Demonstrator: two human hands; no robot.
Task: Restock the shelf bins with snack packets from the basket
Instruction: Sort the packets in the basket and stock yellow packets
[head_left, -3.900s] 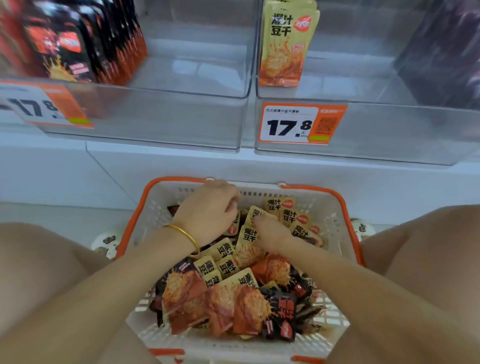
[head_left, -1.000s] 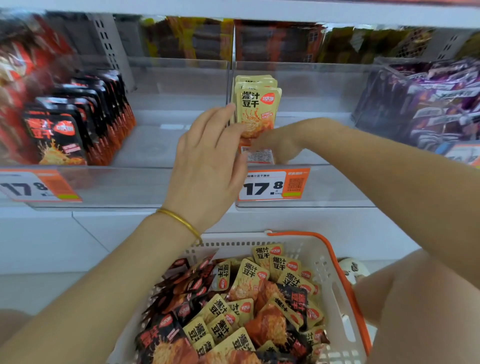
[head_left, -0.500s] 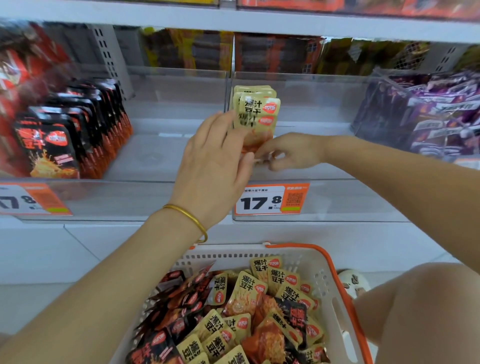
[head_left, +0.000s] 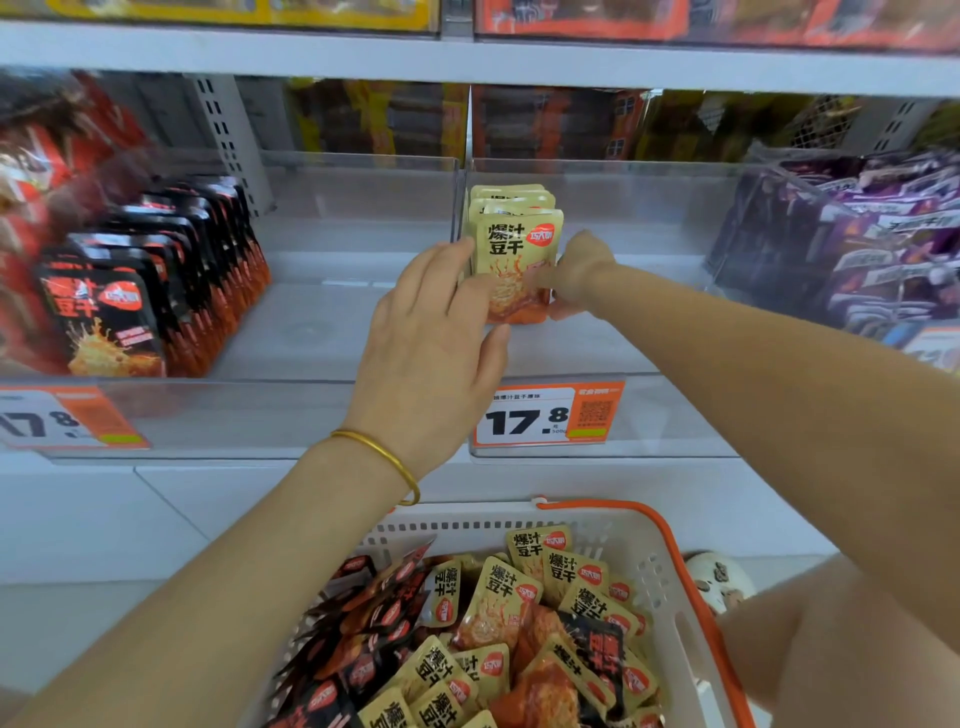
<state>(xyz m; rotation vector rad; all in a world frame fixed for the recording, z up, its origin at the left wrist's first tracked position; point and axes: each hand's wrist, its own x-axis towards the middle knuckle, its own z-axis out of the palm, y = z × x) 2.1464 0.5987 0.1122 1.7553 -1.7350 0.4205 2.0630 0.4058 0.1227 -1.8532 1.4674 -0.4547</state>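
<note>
A row of yellow snack packets (head_left: 519, 244) stands upright at the left wall of the clear middle bin (head_left: 665, 415). My left hand (head_left: 431, 338) lies with straight fingers against the left side of the front packet. My right hand (head_left: 582, 275) is curled at its lower right edge, the thumb pinching the front packet. Below, the white basket with an orange rim (head_left: 680, 566) holds several yellow and black-red packets (head_left: 498, 618).
The left bin holds a row of black packets (head_left: 156, 291) with bare floor to their right. Purple packets (head_left: 857, 239) fill the bin on the right. Price tags reading 17.8 (head_left: 540, 415) sit on the bin fronts. A shelf board runs overhead.
Both hands left the basket and rose to the middle bin with yellow packets. Over the last second the packets went upright against the row, and my hands closed in on either side.
</note>
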